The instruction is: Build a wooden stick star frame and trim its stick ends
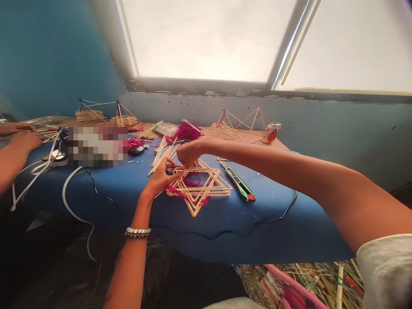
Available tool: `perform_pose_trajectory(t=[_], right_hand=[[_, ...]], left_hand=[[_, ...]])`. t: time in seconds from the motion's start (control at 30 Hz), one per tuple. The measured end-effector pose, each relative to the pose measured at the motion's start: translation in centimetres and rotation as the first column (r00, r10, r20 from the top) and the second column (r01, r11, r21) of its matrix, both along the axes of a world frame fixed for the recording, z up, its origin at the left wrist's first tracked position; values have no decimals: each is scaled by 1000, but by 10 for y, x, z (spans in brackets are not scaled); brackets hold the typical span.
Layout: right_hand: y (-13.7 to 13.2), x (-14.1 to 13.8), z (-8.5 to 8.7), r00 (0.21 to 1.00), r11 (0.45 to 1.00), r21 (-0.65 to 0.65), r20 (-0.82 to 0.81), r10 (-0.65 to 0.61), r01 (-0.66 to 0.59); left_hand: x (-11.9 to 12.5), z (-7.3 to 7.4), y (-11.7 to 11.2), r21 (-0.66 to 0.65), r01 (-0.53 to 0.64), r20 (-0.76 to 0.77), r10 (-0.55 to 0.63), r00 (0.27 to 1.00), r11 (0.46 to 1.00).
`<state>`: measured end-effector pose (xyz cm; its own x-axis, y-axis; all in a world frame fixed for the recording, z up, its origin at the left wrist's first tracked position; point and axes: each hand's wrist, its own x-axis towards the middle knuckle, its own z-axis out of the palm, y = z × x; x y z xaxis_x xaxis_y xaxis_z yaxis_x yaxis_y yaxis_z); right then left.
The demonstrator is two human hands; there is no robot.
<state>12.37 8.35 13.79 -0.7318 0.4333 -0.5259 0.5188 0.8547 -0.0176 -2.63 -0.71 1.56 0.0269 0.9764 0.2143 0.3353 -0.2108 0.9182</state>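
Watching the feed from here: my left hand (160,177) with the bead bracelet and my right hand (188,153) are close together over a flat straw star frame (195,189), both at its upper edge. Can't tell if they're actually clamped on it. The frame lies on the blue padded table cover (206,219), right in front of me, with magenta thread (190,180) looped through the middle. Seems partway done: the layered triangles are in place, but it's flat, while the straw pyramid frame (230,127) at the back stands up, tied. Loose straws (164,155) sit just left of it, a green box cutter (240,184) to the right. Another person's hands (25,139) work at the far left. Teal wall (51,51), bright frosted window (206,38) above.
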Motion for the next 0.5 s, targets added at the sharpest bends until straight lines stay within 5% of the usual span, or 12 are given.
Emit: perform_pose_trajectory(t=[0.5], right_hand=[[-1,9,-11,997,991,129,-69,-23,32]], left_hand=[[0,-5,4,15,17,36,-17,999,1000]])
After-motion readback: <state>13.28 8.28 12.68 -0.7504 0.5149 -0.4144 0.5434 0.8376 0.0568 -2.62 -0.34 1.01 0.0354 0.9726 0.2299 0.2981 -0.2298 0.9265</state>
